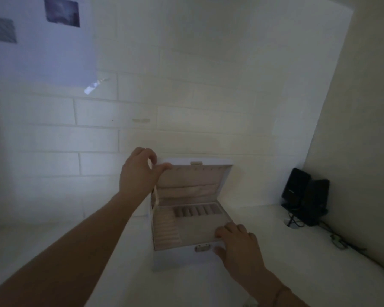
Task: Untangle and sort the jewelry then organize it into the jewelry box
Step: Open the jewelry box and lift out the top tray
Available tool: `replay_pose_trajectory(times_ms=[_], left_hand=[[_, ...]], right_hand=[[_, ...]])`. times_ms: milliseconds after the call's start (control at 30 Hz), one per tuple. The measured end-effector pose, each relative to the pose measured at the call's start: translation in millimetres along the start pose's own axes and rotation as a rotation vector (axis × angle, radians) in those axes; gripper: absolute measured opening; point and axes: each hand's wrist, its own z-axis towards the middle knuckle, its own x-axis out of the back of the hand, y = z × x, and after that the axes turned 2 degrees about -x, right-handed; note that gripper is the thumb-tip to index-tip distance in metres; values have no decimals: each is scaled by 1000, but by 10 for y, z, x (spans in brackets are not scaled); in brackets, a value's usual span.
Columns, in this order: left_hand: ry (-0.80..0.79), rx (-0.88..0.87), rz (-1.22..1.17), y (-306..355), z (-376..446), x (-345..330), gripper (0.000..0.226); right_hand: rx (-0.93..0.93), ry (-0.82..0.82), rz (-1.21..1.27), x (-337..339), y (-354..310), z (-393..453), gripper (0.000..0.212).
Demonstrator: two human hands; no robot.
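Opening step — the jewelry box [186, 251] sits low and centre in the frame on a white tabletop [98, 251], its lid [197, 173] raised upright toward the tiled wall [186, 107]. The left hand [140, 171] pinches the lid's upper left corner, thumb on the lined inside, fingers curled over the outer edge. The right hand [237, 244] braces the box's front right corner, fingers lightly spread over the rim, thumb down the front wall just beside the metal clasp [201, 248]. The inside looks empty: ring rolls [195, 210] along the back, a slotted section at left, a flat lined bay in the middle. No jewelry in view anywhere, so untangling and sorting look not yet begun — I judge this is only getting the box ready. Next move calls for the lid to stand on its own, held by the ribbon stay [156, 197] at the left hinge side, then both hands freed to fetch the pieces. Room: the lid's back is near the wall, little slack behind. Open tabletop at lower left and in front of the box. At right, black speakers [306, 196] and cables [339, 240] crowd the corner — best kept clear of chains.
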Motion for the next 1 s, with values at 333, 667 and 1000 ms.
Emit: replay_pose_trajectory(times_ms=[333,667,1000], left_hand=[[-301,98,-106,-370,-476,-479,49],[-318,294,-580,-631,-1293,-557,55],[-326,271,-486,-680,-1284,-562,55]], right_hand=[[182,3,89,238,241,-196,17],[-33,-238,237,-50,-644,753,19],[-190,-353,107,-195,-747,988,32]])
